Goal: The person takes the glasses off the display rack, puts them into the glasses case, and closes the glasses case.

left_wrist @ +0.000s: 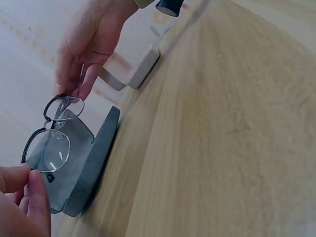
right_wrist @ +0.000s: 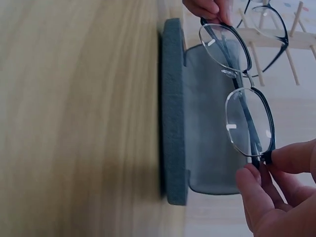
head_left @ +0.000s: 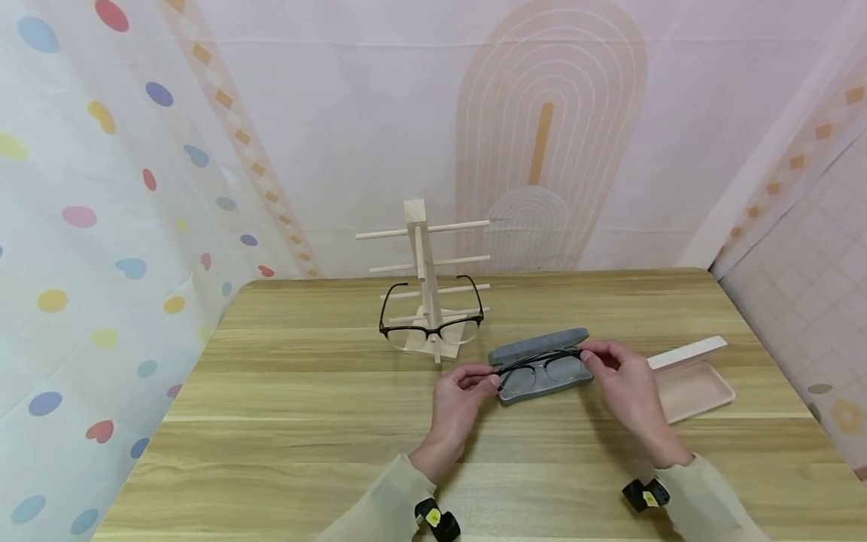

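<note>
A pair of glasses (head_left: 562,367) with black upper rims, thin metal lower rims and folded temples is held between both hands. My left hand (head_left: 455,405) pinches one end of the frame between thumb and fingers. At the opposite end, my right hand (head_left: 630,388) pinches the hinge corner. Just beneath lies a grey glasses case (head_left: 538,345), its lid raised; the glasses overlap its inside in the head view. In the right wrist view the grey case (right_wrist: 174,118) shows its smooth lining behind the clear lenses.
Behind and left of the hands, a wooden display rack (head_left: 427,260) with several pegs carries another pair of black-rimmed glasses (head_left: 433,330). An opened pale pink case (head_left: 701,391) lies beside my right hand. Patterned cloth (head_left: 379,135) hangs behind the wooden table (head_left: 298,421).
</note>
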The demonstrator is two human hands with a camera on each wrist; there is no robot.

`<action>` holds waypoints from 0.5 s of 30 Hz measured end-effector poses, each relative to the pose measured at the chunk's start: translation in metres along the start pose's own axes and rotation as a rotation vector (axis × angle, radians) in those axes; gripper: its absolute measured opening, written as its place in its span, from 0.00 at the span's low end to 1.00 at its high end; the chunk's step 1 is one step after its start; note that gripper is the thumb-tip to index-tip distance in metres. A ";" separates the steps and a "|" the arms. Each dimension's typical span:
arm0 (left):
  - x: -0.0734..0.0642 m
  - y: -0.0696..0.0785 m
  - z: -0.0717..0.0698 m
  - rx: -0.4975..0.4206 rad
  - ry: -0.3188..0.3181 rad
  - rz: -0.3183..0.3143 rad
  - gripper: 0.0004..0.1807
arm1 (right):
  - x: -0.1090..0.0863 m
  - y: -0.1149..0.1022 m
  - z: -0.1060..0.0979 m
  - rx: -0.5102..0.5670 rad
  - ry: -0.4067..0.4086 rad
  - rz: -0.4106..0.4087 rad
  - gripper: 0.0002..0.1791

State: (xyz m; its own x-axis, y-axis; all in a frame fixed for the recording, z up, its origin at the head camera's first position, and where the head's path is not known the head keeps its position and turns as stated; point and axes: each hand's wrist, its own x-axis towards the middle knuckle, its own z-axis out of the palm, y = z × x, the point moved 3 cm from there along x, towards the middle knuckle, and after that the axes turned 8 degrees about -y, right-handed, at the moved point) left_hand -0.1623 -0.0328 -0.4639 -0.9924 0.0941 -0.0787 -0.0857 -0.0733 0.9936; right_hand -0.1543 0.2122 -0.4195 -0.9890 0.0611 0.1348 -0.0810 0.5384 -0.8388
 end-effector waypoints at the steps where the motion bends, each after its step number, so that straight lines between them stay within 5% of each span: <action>1: 0.001 -0.001 -0.001 0.006 0.006 -0.001 0.10 | 0.000 0.001 0.002 0.006 -0.001 0.005 0.10; 15: 0.005 -0.007 -0.001 0.040 0.016 -0.002 0.07 | 0.005 0.009 0.013 0.105 -0.068 0.127 0.13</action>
State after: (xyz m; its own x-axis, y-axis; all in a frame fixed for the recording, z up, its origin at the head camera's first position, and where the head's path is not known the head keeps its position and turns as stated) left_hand -0.1670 -0.0324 -0.4712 -0.9936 0.0779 -0.0817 -0.0845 -0.0336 0.9959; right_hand -0.1619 0.2071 -0.4333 -0.9979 0.0637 -0.0085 0.0357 0.4390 -0.8978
